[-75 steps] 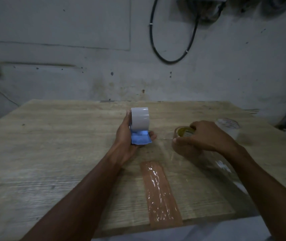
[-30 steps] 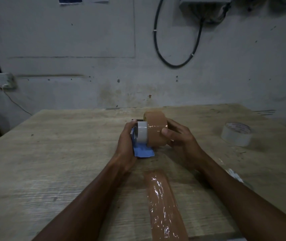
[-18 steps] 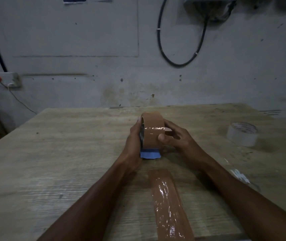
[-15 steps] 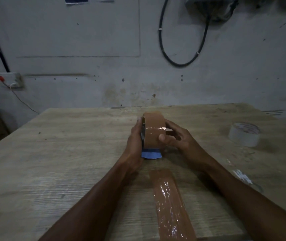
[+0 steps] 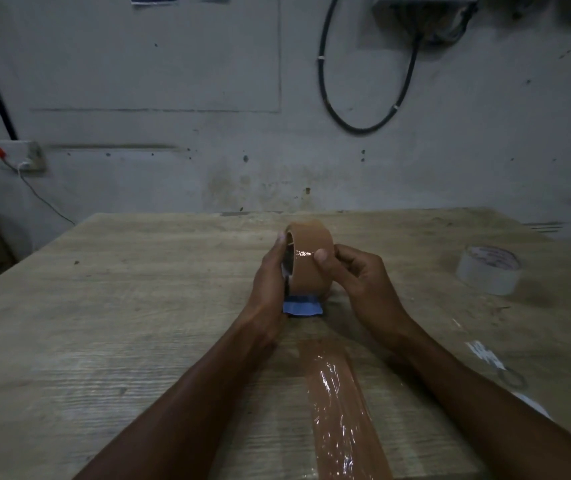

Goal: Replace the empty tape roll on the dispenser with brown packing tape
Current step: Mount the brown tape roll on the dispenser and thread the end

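A brown packing tape roll [image 5: 310, 268] stands upright on the blue dispenser [image 5: 302, 306] in the middle of the wooden table [image 5: 121, 306]. My left hand [image 5: 270, 282] grips the dispenser from the left, fingers against the roll's side. My right hand [image 5: 350, 271] holds the roll from the right, thumb pressed on its outer face. Most of the dispenser is hidden behind the roll and my hands; only its blue lower edge shows. A pale, nearly empty tape roll [image 5: 488, 270] lies flat at the right.
A strip of brown tape [image 5: 341, 407] is stuck along the table toward its near edge. Small scraps and a ring [image 5: 511, 377] lie at the near right. A grey wall with a looped black cable [image 5: 363, 123] stands behind the table.
My right hand picked the brown roll up from the right, carried it to the dispenser and slid it over the hub. My thumb now rests on its face.
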Available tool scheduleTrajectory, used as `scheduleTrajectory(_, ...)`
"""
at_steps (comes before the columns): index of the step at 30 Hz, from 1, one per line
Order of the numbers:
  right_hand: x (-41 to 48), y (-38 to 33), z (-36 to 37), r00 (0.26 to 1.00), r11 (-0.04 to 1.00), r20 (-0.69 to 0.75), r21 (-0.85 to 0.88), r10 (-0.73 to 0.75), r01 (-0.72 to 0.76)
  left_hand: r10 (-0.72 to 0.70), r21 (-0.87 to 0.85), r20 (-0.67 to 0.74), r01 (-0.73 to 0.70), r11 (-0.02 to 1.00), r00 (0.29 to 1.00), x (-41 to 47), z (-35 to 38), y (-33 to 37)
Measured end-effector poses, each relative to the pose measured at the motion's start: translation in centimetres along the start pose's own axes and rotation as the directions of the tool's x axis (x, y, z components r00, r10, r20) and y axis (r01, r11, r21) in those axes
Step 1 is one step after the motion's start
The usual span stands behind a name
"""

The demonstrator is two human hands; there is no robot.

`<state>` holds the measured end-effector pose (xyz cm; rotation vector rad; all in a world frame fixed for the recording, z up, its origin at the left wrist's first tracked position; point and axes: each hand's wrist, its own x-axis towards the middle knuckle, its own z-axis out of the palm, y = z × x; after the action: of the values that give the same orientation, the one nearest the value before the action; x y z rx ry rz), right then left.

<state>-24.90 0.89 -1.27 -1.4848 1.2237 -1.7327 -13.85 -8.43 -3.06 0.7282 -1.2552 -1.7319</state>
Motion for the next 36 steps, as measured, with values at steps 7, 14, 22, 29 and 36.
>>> scheduleTrajectory(7, 0.1, 0.0, 0.0, 0.999, 0.999, -0.043, 0.036, 0.012, -0.01, -0.011, 0.007, 0.016, 0.011, 1.0, 1.0, 0.0, 0.1, -0.1)
scheduleTrajectory(14, 0.6, 0.4, 0.4, 0.995, 0.998, -0.088, 0.044, 0.056, -0.052, 0.009, -0.005, -0.018, -0.01, 1.0, 1.0, 0.0, 0.1, -0.3)
scheduleTrajectory(22, 0.5, 1.0, 0.5, 0.996, 0.998, -0.09, -0.068, 0.008, -0.014, -0.014, -0.019, -0.044, 0.013, 1.0, 0.999, -0.1, 0.1, -0.2)
scheduleTrajectory(29, 0.3, 1.8, 0.7, 0.999, 0.986, -0.033, -0.167, -0.002, -0.004, -0.078, -0.077, -0.022, 0.076, 0.994, 0.997, -0.3, -0.3, 0.1)
scheduleTrajectory(36, 0.1, 2.0, 0.8, 1.0, 0.973, 0.011, -0.229, 0.011, -0.009, -0.086, -0.105, -0.004, 0.085, 0.991, 0.996, -0.6, -0.4, 0.4)
